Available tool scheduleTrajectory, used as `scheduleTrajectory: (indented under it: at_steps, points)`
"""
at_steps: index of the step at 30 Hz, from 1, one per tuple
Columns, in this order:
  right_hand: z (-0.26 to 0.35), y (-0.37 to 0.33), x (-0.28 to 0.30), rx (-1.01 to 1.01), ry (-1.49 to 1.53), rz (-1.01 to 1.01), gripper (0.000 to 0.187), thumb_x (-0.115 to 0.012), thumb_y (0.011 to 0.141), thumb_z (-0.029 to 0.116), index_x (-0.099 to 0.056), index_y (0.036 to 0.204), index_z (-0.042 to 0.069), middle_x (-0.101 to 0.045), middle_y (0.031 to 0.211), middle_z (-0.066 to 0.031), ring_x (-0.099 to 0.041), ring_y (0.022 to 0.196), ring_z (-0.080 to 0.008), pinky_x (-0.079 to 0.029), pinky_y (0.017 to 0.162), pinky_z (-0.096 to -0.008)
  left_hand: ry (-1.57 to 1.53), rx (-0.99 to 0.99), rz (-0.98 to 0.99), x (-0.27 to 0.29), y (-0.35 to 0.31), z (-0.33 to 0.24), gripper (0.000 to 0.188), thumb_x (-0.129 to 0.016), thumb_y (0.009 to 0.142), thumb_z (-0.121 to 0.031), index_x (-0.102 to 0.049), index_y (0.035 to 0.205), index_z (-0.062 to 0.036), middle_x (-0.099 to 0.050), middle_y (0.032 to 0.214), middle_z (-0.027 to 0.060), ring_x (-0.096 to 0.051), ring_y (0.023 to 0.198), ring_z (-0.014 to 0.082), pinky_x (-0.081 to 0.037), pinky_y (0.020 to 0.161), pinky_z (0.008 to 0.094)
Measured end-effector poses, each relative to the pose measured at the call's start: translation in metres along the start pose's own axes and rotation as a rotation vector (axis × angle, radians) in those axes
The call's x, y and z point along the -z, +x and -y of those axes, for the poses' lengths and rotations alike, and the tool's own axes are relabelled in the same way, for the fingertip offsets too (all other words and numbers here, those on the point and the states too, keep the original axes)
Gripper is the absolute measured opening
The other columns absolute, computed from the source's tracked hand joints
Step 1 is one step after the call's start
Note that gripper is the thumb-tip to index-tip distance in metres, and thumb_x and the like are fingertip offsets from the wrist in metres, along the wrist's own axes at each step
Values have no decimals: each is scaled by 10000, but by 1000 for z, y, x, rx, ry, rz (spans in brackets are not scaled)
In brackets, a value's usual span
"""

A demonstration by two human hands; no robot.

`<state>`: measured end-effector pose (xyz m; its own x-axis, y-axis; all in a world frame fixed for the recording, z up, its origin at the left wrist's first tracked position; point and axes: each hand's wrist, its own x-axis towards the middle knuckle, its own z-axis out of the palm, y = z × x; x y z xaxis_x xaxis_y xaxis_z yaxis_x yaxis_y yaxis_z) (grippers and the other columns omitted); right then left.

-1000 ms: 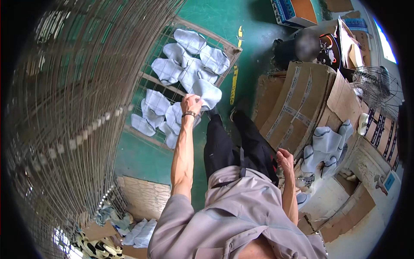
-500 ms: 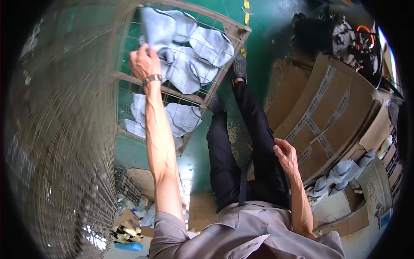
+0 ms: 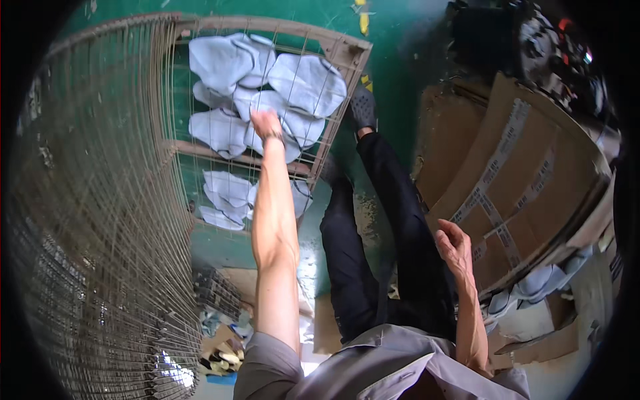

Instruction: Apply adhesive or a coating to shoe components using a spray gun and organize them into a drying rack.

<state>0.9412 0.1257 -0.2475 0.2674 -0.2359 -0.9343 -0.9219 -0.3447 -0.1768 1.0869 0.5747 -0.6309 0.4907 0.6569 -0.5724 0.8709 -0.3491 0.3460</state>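
My left hand (image 3: 266, 124), a metal watch on its wrist, reaches over several light grey, rounded fabric pieces (image 3: 307, 83) in a wire-mesh cage (image 3: 342, 50). It is at the middle of the upper group, against a grey piece. Its fingers are blurred and partly hidden, so their grip does not show. More grey pieces (image 3: 227, 190) lie in the lower section, beyond a brown crossbar and partly behind my forearm. My right hand (image 3: 456, 250) hangs beside my right thigh, with loosely bent fingers apart and nothing in them.
Tall wire mesh (image 3: 100, 200) fills the left side. Large taped cardboard (image 3: 513, 180) stands at the right, with other grey pieces (image 3: 537, 283) below it. Cluttered gear (image 3: 540, 47) sits at the far right. My shoe (image 3: 362, 107) rests on the green floor beside the cage.
My left hand has moved right and a little nearer. A grey piece it held up at the upper left now lies among the others. My right hand has shifted slightly right.
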Motion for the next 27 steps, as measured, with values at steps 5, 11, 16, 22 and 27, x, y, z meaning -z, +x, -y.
scheduleTrajectory:
  at_steps: [5, 11, 16, 22, 27]
  points:
    - [-41, -71, 4, 177, 72, -37, 422, -647, 930, 247, -657, 1277, 8, -725, 1154, -143, -683, 1068, -211, -523, 947, -337, -420, 181, 582, 18, -151, 21, 539, -726, 847, -163, -565, 1347, -41, -701, 1198, 135, -627, 1164, 261, -525, 966, 401]
    - [-142, -168, 18, 290, 344, -300, 406, -643, 915, 235, -656, 1226, -25, -731, 1068, -172, -701, 977, -272, -550, 868, -381, -348, -122, 937, 63, -351, -72, 451, -622, 1002, -176, -516, 1423, -55, -665, 1255, 121, -659, 1104, 217, -543, 912, 355]
    - [-254, -243, 36, 91, 1221, -438, 318, -669, 926, 177, -673, 1206, 26, -693, 883, -23, -633, 689, -79, -477, 485, -224, -289, -429, 1157, 115, -544, -120, 431, -685, 978, -204, -577, 1358, -31, -674, 1211, 92, -661, 1093, 188, -550, 892, 316]
    - [-383, -247, 93, -166, 1538, -874, 171, -656, 958, 279, -651, 1035, 127, -621, 831, 31, -571, 652, -63, -439, 481, -238, -249, -551, 1331, 79, -737, -136, 478, -731, 942, -177, -577, 1373, -41, -650, 1227, 83, -622, 1101, 159, -538, 904, 313]
    - [-439, -223, 140, -122, 1441, -1104, 315, -706, 918, 323, -694, 1099, 66, -639, 850, 23, -536, 645, -64, -435, 484, -259, -204, -889, 1121, -2, -825, -163, 557, -808, 866, -264, -614, 1342, -51, -644, 1236, 148, -622, 1127, 242, -497, 985, 370]
